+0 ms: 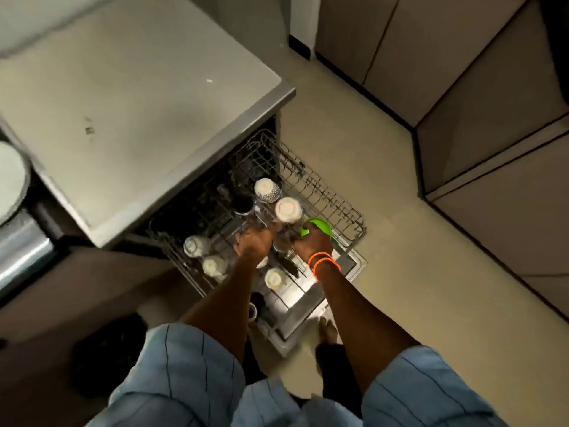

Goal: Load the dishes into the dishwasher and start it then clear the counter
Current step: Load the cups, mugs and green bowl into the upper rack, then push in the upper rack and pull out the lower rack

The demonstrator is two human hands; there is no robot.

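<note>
The dishwasher's upper wire rack [326, 192] is pulled out over the open door [308, 306]. Several upturned white cups stand in it, such as one cup [288, 210] at the middle and another [267, 188] behind it. My right hand [312, 245], with orange bands at the wrist, grips a bright green cup [317, 228] at the rack's right side. My left hand [254, 241] reaches into the rack's middle beside a clear glass [281, 241]; its fingers are blurred, and I cannot tell whether they hold anything.
A grey counter [138, 118] lies above the dishwasher, with a white plate [10, 180] at its left edge. Cabinet fronts [492, 149] line the right side across a strip of beige floor [354, 124]. My bare foot [328, 329] stands by the door's corner.
</note>
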